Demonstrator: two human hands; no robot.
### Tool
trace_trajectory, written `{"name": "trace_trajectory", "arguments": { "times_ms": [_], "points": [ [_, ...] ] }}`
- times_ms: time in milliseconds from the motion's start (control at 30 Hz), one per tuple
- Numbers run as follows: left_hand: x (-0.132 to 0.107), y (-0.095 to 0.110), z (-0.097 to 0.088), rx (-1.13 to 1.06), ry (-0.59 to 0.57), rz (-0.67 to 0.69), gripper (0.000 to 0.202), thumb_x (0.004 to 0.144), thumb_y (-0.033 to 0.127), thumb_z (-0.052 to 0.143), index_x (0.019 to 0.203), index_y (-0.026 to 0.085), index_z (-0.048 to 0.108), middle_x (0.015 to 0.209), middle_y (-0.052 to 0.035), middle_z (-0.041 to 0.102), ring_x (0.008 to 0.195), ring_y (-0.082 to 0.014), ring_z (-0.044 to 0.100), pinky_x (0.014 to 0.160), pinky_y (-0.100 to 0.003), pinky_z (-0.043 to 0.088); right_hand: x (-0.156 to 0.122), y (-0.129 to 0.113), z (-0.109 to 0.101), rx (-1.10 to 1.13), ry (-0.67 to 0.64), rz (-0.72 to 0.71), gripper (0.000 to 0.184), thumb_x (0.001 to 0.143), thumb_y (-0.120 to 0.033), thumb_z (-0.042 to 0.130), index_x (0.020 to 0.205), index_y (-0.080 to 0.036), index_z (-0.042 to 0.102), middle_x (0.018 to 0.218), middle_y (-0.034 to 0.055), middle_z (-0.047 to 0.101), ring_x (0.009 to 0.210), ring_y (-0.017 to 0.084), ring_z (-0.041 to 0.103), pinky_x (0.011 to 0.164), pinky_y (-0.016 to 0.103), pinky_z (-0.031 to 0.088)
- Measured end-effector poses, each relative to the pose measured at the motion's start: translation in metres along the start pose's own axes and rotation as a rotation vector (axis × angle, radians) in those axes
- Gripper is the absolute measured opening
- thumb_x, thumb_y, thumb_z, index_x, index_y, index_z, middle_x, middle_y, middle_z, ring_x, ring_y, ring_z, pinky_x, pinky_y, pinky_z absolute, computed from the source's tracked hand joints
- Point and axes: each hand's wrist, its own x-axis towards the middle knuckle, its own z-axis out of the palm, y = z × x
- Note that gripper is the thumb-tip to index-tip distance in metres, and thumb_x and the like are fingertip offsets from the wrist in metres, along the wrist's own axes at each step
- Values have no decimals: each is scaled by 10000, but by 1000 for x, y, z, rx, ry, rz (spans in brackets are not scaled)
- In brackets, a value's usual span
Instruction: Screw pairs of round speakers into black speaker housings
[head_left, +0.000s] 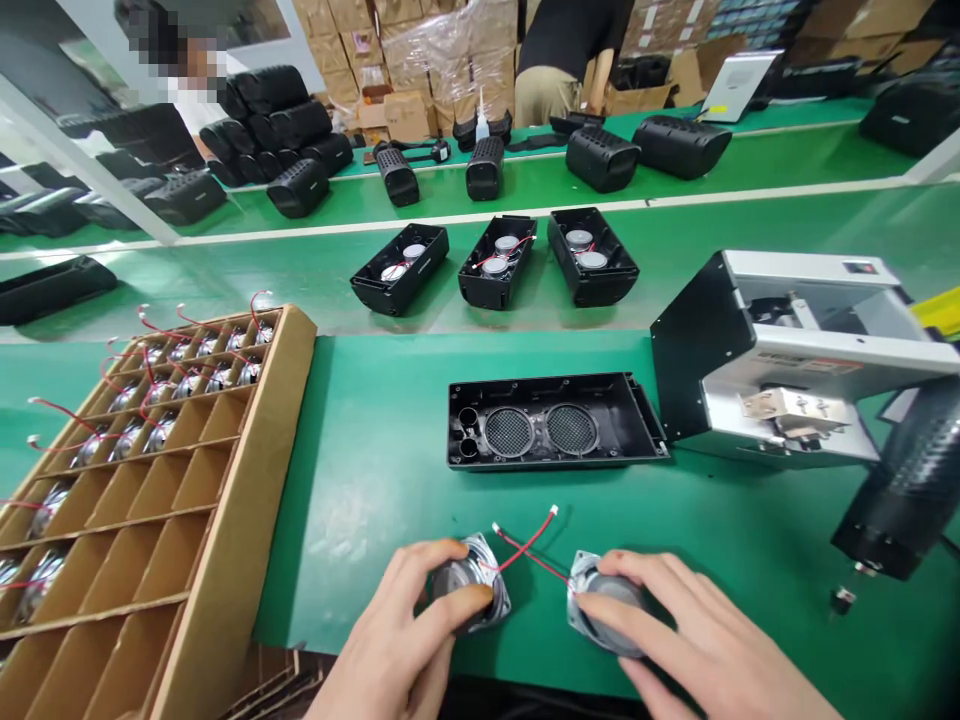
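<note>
Two round silver speaker drivers with square metal frames lay on the near green mat, one under each hand: left hand point(397, 640) gripping the left driver point(469, 590), right hand point(690, 645) covering the right driver point(604, 610). I judged it best to keep their crossed red leads point(525, 548) untangled before the open black plastic speaker shell point(551, 420) just beyond.

Green bench point(375, 450) with black housing point(551, 420), cardboard tray point(225, 500).

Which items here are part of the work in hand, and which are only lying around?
In hand:
left hand on left speaker driver
right hand on right speaker driver
open speaker housing

Lying about:
cardboard divider tray
three wired housings
screw feeder machine
electric screwdriver
</note>
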Motion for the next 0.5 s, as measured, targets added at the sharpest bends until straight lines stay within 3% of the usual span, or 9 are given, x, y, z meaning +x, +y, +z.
{"name": "trace_trajectory", "arguments": {
  "times_ms": [100, 233, 333, 433, 500],
  "points": [
    [4, -9, 1, 34, -117, 57, 576, 905, -114, 365, 1300, 279, 509, 1418, -73, 426, 1296, -158, 409, 1011, -302, 476, -19, 12, -2, 49, -20, 53, 437, 843, -166, 556, 1258, -267, 650, 1328, 78, 589, 1181, 189, 608, 870, 251, 602],
    [6, -18, 5, 174, -229, 47, 631, 863, 29, 510, 1409, 341, 457, 1506, -25, 412, 1310, -192, 455, 1027, -388, 539, -25, 13, 4, 115, -41, 263, 441, 867, -292, 574, 1293, -278, 685, 1281, 123, 620, 1196, 288, 618, 905, 356, 597],
    [8, -19, 9, 303, -146, 35, 643, 895, 125, 590, 1470, 327, 389, 1424, -36, 522, 1184, -196, 566, 893, -384, 601, -19, 13, -1, 135, -5, 332, 470, 880, -360, 579, 1332, -281, 678, 1249, 134, 635, 1177, 303, 632, 916, 370, 595],
    [10, -17, 17, 405, -51, 77, 809, 782, 227, 779, 1480, 233, 370, 1325, -79, 592, 1124, -240, 614, 820, -402, 628, -24, 19, -11, 83, -8, 341, 503, 875, -361, 589, 1367, -284, 660, 1253, 128, 642, 1158, 297, 650, 920, 348, 598],
    [11, -17, 23, 441, 11, 77, 718, 800, 248, 770, 1422, 211, 414, 1256, -86, 610, 1052, -230, 637, 770, -380, 632, -36, 27, -16, 4, -40, 301, 515, 864, -331, 602, 1375, -284, 650, 1278, 116, 641, 1146, 281, 666, 921, 314, 600]
  ]
}}
